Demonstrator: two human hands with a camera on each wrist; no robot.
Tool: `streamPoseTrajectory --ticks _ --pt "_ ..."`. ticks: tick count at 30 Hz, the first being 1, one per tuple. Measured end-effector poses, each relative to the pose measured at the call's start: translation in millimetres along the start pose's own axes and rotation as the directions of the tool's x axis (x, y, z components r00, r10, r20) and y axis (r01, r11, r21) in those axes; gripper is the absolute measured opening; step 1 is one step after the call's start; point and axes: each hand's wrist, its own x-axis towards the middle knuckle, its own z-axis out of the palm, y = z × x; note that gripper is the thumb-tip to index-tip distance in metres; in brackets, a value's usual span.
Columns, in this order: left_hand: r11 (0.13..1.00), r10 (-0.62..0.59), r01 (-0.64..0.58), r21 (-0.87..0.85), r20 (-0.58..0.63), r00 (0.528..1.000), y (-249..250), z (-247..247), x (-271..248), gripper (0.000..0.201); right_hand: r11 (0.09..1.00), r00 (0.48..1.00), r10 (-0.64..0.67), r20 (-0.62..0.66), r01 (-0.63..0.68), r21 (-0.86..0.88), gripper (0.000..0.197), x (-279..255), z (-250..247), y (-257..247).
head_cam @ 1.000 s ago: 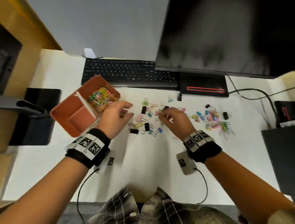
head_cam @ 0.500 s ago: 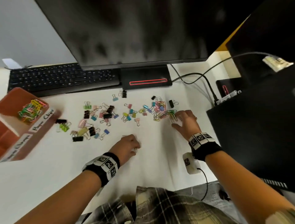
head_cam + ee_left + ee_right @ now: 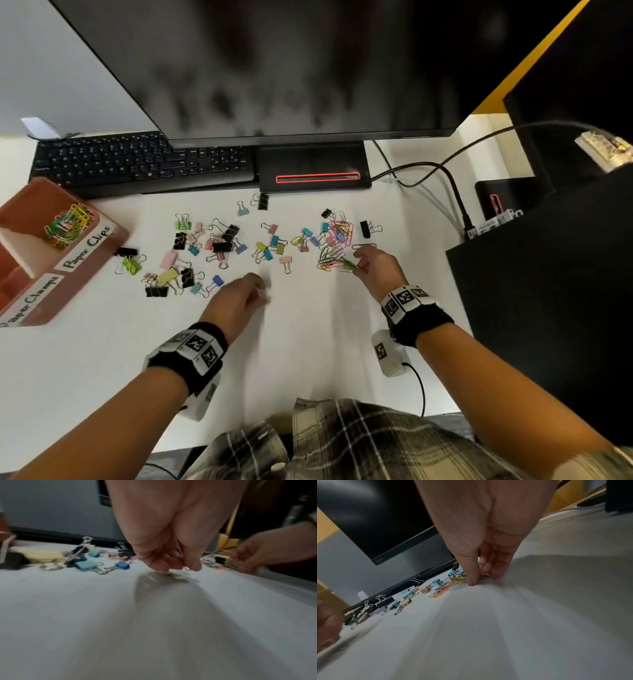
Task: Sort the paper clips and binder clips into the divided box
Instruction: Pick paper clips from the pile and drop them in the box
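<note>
The orange divided box point(image 3: 102, 250) stands at the left, with coloured paper clips point(image 3: 68, 224) in its far compartment. Several binder clips point(image 3: 219, 246) lie scattered mid-table. A pile of paper clips point(image 3: 337, 236) lies to their right. My right hand point(image 3: 356, 265) is at the near edge of that pile, and its thumb and fingers pinch green and yellow paper clips point(image 3: 347, 263) point(image 3: 459, 579). My left hand point(image 3: 263, 293) hovers low over bare table in front of the binder clips. It pinches a thin wire paper clip point(image 3: 187, 568) between its curled fingertips point(image 3: 195, 566).
A black keyboard point(image 3: 137, 164) and the monitor base point(image 3: 315, 168) line the back. A large black box point(image 3: 548, 274) borders the table on the right, and cables point(image 3: 445, 181) run behind the pile. White table point(image 3: 308, 342) lies in front of both hands.
The view has swung right. My left hand came away from the box to the table front. My right hand moved to the paper clip pile and now pinches clips instead of lying flat.
</note>
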Motion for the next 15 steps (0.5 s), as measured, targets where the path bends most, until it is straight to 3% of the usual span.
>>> streamPoseTrajectory --ticks 4,9,15 --pt "0.993 -0.115 0.115 -0.016 -0.03 0.993 -8 -5 5 0.024 1.0 0.999 0.018 0.034 -0.017 -0.024 0.023 -1 -2 1" --pt "0.993 -0.029 0.032 0.11 -0.027 0.999 -13 -4 18 0.004 0.995 1.0 -0.03 0.004 0.03 -0.097 0.011 -3 -2 2" --pt "0.959 0.036 -0.021 0.284 -0.048 0.998 -13 4 15 0.004 0.998 0.999 -0.04 0.003 0.04 -0.039 0.007 -4 -4 7"
